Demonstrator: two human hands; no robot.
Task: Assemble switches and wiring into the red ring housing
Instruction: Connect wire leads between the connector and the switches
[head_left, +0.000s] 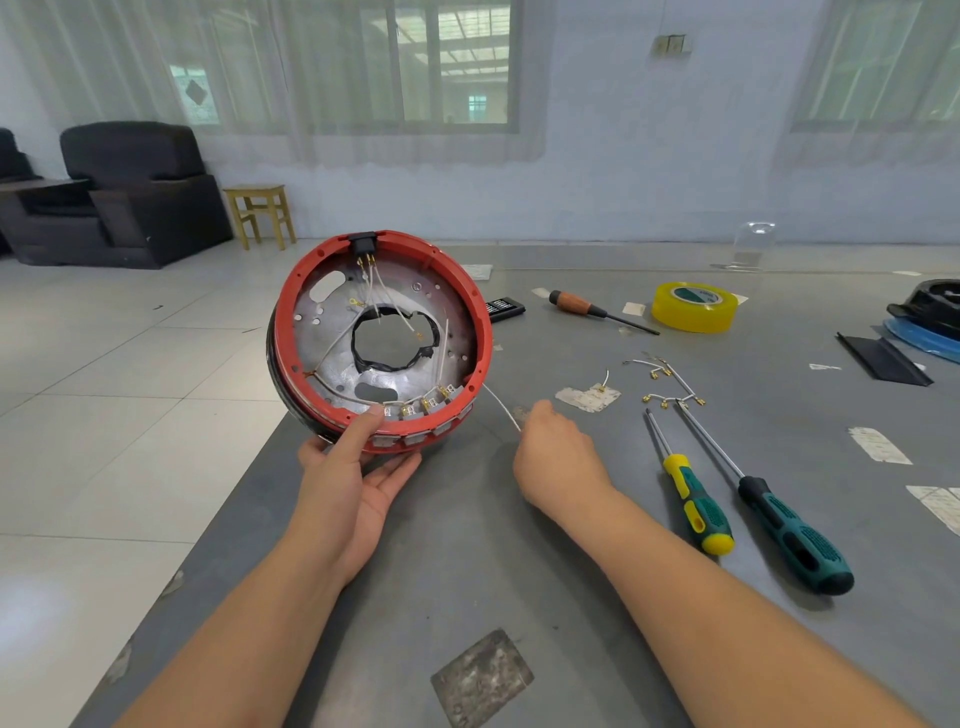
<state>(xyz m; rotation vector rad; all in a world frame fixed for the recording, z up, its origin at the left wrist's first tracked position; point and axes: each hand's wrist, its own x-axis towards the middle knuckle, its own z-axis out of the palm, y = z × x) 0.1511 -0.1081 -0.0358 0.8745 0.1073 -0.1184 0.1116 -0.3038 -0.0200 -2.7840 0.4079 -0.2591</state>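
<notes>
So nearest to me was a scuffed square patch (482, 676) on the grey tabletop (519, 561), right between my forearms. My left hand (349, 473) was cupped under the near edge of the red ring housing (291, 312), palm up, with the thumb curled over the rim onto the row of switches (421, 405) seated along the inside bottom, so it had a proper grip and the housing was tipped up facing me at the left edge of the tabletop. My right hand (558, 457) was just to the right of it, fingers curled in, pinching a thin white wire (501, 408) that ran up to the housing's lower right rim. Over to the right lay two screwdrivers side by side, a yellow and green one (693, 501) and a longer black and teal one (784, 525). Past their tips sat a loose bunch of short wires with gold terminals (670, 384) and a scrap of white paper (587, 397). Inside the housing more wires crossed the metal plate (332, 332) up to a black connector (362, 242) at the top. Further back there was a wooden-handled screwdriver (582, 305) and a roll of yellow tape (693, 306), then a small wooden stool (261, 213) and a dark armchair (124, 192) on the floor.
</notes>
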